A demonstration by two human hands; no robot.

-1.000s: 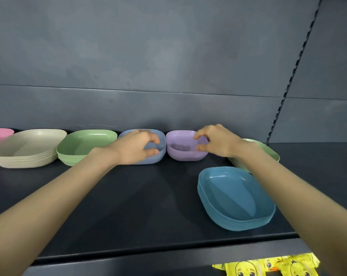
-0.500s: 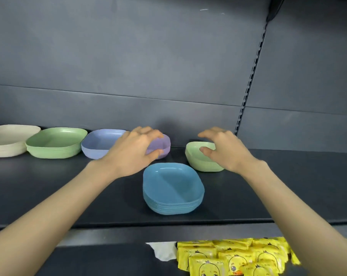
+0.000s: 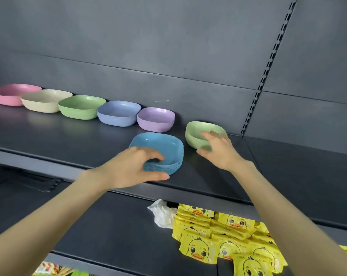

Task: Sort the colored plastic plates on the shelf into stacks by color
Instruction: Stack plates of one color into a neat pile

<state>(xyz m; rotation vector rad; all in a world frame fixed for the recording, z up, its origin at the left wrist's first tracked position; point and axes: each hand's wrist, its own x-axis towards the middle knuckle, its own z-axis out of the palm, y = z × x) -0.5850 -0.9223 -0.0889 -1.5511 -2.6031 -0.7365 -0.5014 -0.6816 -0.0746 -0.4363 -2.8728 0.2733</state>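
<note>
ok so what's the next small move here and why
Probably close the right hand on the lone green plate and carry it to the green stack in the back row: it looks a similar green, sits apart, and the hand is at its near rim.

The yellow duck packets (image 3: 224, 246) carry lettering too blurred to read.

Glossy plastic plates (image 3: 160, 150) on matt shelf (image 3: 69, 140).
</note>
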